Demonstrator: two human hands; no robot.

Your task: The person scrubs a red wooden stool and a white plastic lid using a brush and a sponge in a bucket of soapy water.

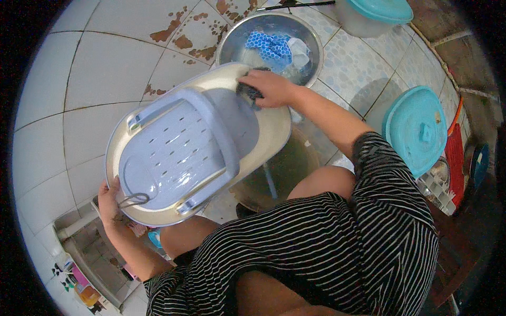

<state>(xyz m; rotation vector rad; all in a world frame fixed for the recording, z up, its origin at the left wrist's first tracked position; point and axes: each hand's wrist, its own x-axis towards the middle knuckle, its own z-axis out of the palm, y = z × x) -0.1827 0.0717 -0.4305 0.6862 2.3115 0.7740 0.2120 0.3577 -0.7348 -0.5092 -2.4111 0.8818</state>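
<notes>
A baby bathtub [272, 118], cream with a pale lavender rim and floor, is held tilted before me. A lavender slotted seat [170, 158] covers its nearer end. My left hand [108, 199] grips the rim at lower left, beside a grey cord loop [136, 199]. My right hand [270, 87] presses a dark scrubbing pad [250, 91] against the inner wall at the far end; its exact kind is blurred. Just beyond stands a round metal basin [227, 49] with a blue patterned cloth [272, 47] and a white cloth [299, 52] in it.
Below the tub is a large round container of murky water [288, 170]. Turquoise-lidded buckets stand at right, one lid [415, 130] nearby and another [381, 10] farther off. Brown stains [184, 41] mark the white tiles. Bottles [87, 294] stand at lower left, beside a grey-rimmed recess [65, 237].
</notes>
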